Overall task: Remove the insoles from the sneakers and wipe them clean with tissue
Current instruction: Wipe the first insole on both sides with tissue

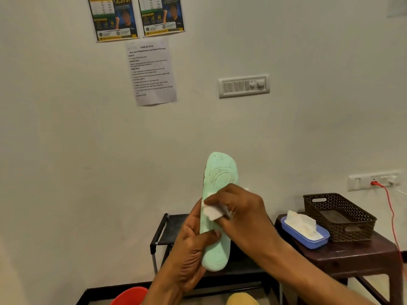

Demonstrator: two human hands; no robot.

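A mint-green insole [220, 172] stands upright in front of me, toe end up. My left hand [189, 254] grips its lower half, thumb across the front and fingers behind. My right hand [240, 208] pinches a folded white tissue [212, 211] and presses it against the insole's middle. No sneakers are in view.
A blue tissue box [308, 235] with white tissue sticking out sits on a dark brown stool [343, 258] at the right, beside a brown perforated basket [339, 216]. A black rack [163, 236] stands against the wall behind my hands. A red cable [391, 212] hangs from the wall socket.
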